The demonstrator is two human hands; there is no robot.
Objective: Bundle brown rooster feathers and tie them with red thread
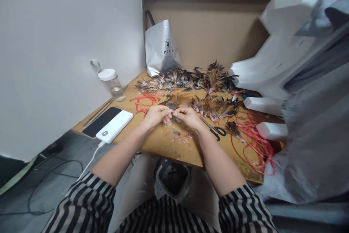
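My left hand (pixel 157 116) and my right hand (pixel 188 117) meet fingertip to fingertip over the table, both closed in a pinch. Just beyond them, a bunch of brown feathers (pixel 178 100) points away, and its near end reaches my left fingers. Whatever my right fingertips pinch is too small to make out. To the right of that bunch lies a row of brown feather bunches (pixel 216 107). Black-handled scissors (pixel 215 129) rest beside my right wrist. Feather scraps and bits of red string (pixel 182 136) are scattered on the tabletop below my hands.
Behind is a long pile of dark feathers (pixel 177 80) under a silver bag (pixel 160 49). Red string lies in a loop at left (pixel 145 102) and a tangle at right (pixel 256 140). A jar (pixel 110 84), phone (pixel 102 120), power bank (pixel 114 126) and white foam (pixel 256 69) flank the table.
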